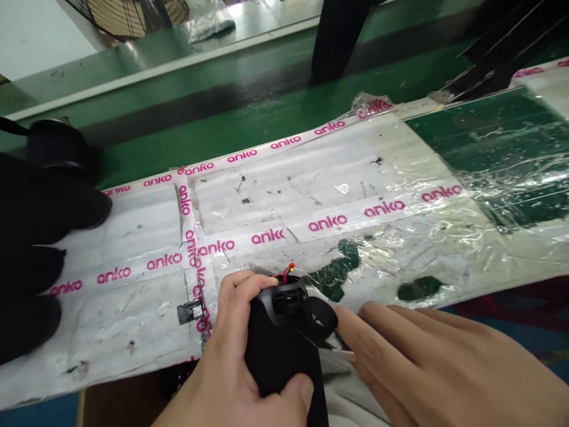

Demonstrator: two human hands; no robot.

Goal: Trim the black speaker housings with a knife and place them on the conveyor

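Here, black device (280, 350) in the left hand (227, 362)

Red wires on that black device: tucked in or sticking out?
Sticking out: the red wires rise above the end of the black device.

Matte black device (267, 347), black strap (322, 313), red and yellow wires (286, 274), dark green counter (498, 145), off-white covering (284, 196) specked with dark spots, white tape (347, 218) patterned with repeating pink "anko" lettering, black label (185, 313) with pale print, black rounded objects (40, 201)
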